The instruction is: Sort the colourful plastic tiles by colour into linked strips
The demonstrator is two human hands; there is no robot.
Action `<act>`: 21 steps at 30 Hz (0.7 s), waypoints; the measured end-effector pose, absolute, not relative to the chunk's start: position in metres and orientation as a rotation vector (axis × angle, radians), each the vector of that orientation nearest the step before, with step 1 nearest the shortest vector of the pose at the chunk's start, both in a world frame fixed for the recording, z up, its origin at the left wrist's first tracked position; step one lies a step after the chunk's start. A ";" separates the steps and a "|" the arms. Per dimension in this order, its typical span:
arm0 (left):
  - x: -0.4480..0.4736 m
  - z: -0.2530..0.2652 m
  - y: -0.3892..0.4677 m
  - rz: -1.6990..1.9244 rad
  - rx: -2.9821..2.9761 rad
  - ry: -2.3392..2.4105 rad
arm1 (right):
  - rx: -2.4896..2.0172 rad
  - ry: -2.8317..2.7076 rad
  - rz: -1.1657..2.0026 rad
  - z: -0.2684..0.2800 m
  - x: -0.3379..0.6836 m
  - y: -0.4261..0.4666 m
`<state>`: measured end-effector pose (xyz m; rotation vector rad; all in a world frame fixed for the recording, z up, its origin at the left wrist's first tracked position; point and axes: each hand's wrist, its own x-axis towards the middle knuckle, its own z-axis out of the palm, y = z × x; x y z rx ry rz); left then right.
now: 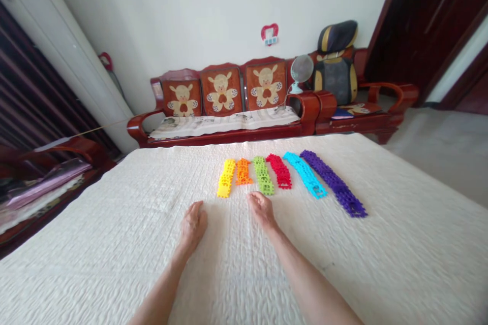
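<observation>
- I've got both hands down flat on the cream quilted bed cover (114,223), palms on the fabric, nothing in either one.
- Left hand (193,224) rests loose and relaxed, fingers together, its grip holding nothing; the nearest piece is the yellow plastic interlocking strip (226,178), just ahead and a touch to the right of it.
- Right hand (261,208) lies the same way, grip slack and bare, fingertips just short of the near end of the lime-green plastic interlocking strip (264,175), close but I read them as apart.
- Six strips fan out in a row in front of me: yellow, then the short orange plastic strip (243,171), green, the red plastic strip (279,170), the turquoise plastic strip (306,174), and the long purple plastic strip (335,183) at the far right.
- They stand side by side without overlapping, sorted one colour per strip, growing longer toward the right.
- My read on progress: the colour sorting and linking looks finished, since I see no loose tiles anywhere on the cover; if anything is left, it is straightening or evening out the row.
- Behind the bed runs a dark red wooden sofa (229,106) with bear-print back cushions, and a small white desk fan (301,70) sits on its arm.
</observation>
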<state>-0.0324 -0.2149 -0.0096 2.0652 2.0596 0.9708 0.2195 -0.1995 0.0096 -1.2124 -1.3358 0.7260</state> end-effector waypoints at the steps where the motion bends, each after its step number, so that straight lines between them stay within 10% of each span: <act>1: -0.024 -0.004 -0.204 0.972 2.025 2.059 | -1.200 -1.327 0.748 0.010 0.220 -0.199; 21: 0.082 0.038 -0.089 0.534 1.909 2.267 | -1.198 -1.463 0.685 0.009 0.217 -0.200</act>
